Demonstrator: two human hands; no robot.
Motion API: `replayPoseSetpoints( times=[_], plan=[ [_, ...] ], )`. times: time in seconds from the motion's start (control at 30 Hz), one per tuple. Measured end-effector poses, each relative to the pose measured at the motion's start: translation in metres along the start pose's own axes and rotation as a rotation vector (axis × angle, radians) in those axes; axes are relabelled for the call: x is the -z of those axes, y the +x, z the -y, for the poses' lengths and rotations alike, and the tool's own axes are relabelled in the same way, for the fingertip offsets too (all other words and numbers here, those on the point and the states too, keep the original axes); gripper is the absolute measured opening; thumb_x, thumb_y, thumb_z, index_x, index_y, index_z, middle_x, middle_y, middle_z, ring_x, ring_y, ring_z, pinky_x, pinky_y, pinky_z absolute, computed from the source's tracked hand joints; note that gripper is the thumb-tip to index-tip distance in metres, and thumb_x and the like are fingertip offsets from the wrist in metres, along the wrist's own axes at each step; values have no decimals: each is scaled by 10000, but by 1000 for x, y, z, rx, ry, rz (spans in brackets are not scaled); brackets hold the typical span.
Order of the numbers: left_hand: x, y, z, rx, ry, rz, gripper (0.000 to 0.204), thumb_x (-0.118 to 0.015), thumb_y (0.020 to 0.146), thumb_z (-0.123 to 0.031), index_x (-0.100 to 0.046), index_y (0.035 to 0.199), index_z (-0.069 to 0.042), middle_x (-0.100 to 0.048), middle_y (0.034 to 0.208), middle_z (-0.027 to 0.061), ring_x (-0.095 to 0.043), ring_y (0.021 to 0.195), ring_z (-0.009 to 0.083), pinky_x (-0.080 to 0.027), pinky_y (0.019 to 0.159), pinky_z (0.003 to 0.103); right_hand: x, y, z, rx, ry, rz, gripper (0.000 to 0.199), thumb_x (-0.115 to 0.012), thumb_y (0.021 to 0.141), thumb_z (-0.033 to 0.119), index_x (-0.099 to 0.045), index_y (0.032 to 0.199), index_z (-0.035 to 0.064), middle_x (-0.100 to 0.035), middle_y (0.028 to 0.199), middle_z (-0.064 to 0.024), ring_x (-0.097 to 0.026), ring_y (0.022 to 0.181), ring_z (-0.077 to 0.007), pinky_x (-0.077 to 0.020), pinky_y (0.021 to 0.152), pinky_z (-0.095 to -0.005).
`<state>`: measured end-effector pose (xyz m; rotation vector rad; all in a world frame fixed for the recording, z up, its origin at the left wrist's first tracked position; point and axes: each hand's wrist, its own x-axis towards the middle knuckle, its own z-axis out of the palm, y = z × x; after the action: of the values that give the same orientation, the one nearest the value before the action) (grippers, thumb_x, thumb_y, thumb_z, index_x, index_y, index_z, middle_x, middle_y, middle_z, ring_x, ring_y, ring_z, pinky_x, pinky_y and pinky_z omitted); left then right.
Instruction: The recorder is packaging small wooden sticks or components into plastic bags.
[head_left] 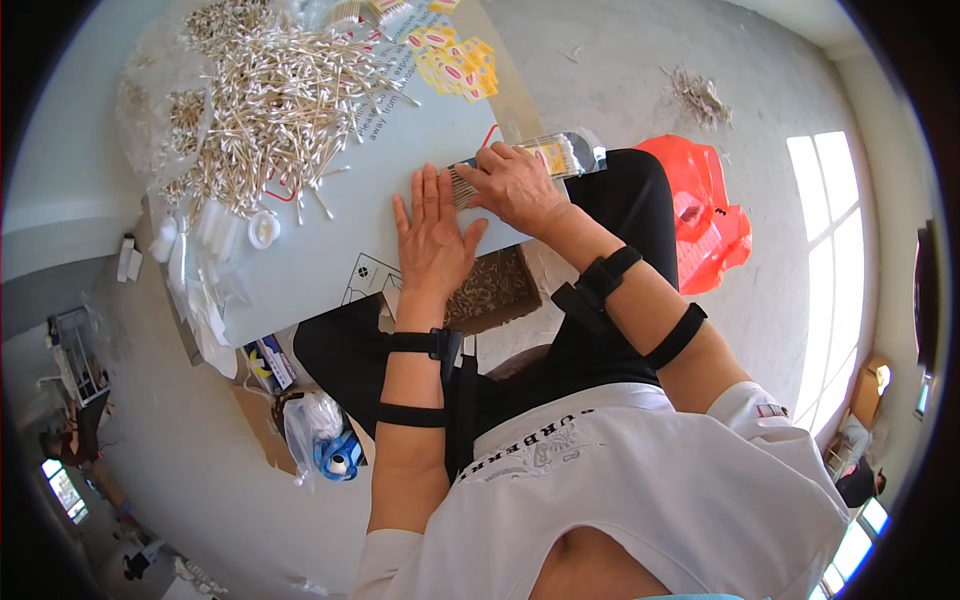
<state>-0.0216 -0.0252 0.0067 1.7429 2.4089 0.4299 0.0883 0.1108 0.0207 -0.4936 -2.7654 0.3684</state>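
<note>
My left hand point(437, 245) lies flat on the grey board, fingers stretched out and held close together. Its fingertips are beside a row of cotton swabs point(462, 190) at the board's near right edge. Over that row bends my right hand point(517, 188), its fingers curled down on a clear pack of cotton swabs point(556, 157) with a yellow label. The pack sticks out to the right past my knuckles; its middle is hidden under the hand. A big heap of loose cotton swabs point(290, 105) covers the far left of the board.
Yellow label cards point(455, 65) lie at the board's point(330, 240) far edge. A round white tub point(263, 230) stands near its left edge. Below is an open cardboard box point(497, 290) with loose bits inside. A red plastic bag point(705, 225) sits on the floor at right.
</note>
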Motion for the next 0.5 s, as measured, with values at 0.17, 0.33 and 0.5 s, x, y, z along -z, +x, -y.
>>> replayPoseSetpoints(
  times=[0.17, 0.33, 0.5],
  plan=[
    [2, -1, 5, -20, -32, 12, 766, -581, 905, -429, -299, 1478, -5, -227, 1571, 173, -156, 1476, 289, -78, 1183, 513, -2, -2, -1, 48, -33, -23, 429, -739, 735, 279, -652, 1111, 92, -587, 959, -44, -554, 982, -216, -447, 831, -357],
    [2, -1, 0, -1, -9, 23, 808, -602, 885, -454, -289, 1482, -10, -222, 1574, 171, -143, 1480, 285, -72, 1184, 515, -6, -16, 11, 32, -56, 17, 499, -700, 784, 258, -576, 1244, 108, -554, 1093, -66, -510, 1078, -242, -408, 931, -375],
    [7, 1, -2, 8, 8, 53, 884, -644, 839, -491, -279, 1488, -16, -222, 1574, 169, -142, 1480, 289, -69, 1181, 534, -4, -31, 17, 22, -67, -15, 579, -677, 752, 229, -527, 1293, 89, -510, 1215, -71, -473, 1100, -232, -371, 948, -363]
  ],
)
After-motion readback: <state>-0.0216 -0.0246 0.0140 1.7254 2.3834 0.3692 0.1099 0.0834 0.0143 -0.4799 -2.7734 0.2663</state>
